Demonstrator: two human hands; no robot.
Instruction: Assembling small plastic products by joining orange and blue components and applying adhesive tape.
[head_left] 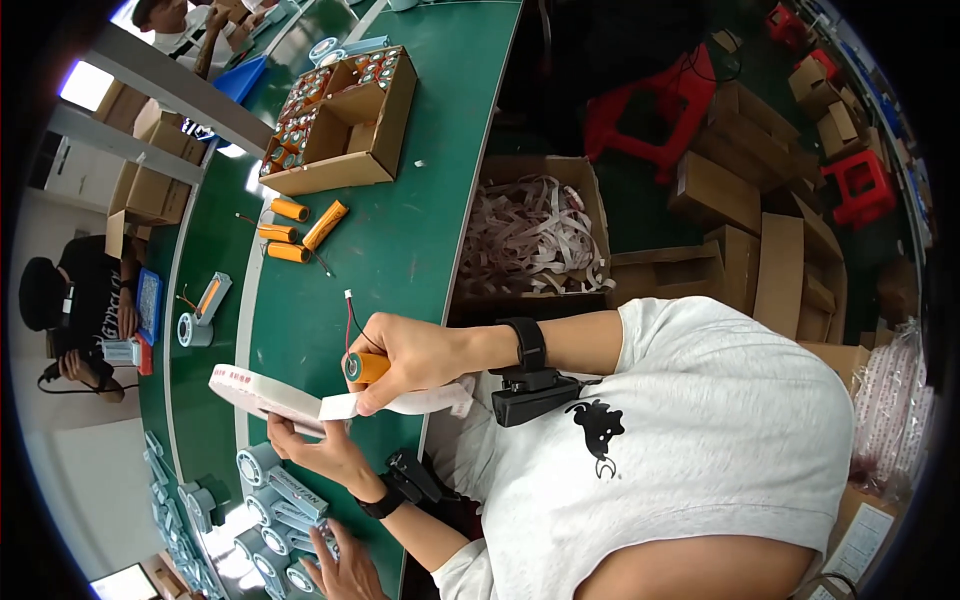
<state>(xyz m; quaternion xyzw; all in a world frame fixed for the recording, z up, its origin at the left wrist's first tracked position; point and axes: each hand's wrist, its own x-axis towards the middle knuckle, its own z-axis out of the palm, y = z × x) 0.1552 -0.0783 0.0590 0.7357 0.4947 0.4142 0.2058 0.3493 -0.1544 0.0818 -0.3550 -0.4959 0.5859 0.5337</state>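
Red print (236, 377) lines the white tape roll (283, 401) pinched in the left grip (325, 455); the right grip (405, 355) is clamped on an orange battery pack (368, 368) above the counter (430, 200)'s near side. A divided carton (335, 178) holds batteries (297, 128); beyond the near edge, a second carton (597, 205) holds tangled strips (530, 235). Blue fans (290, 490) lie leftward.

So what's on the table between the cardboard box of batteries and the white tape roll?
Four loose orange batteries lie on the green table between the cardboard box and the white tape roll in your left hand; the head view shows this.
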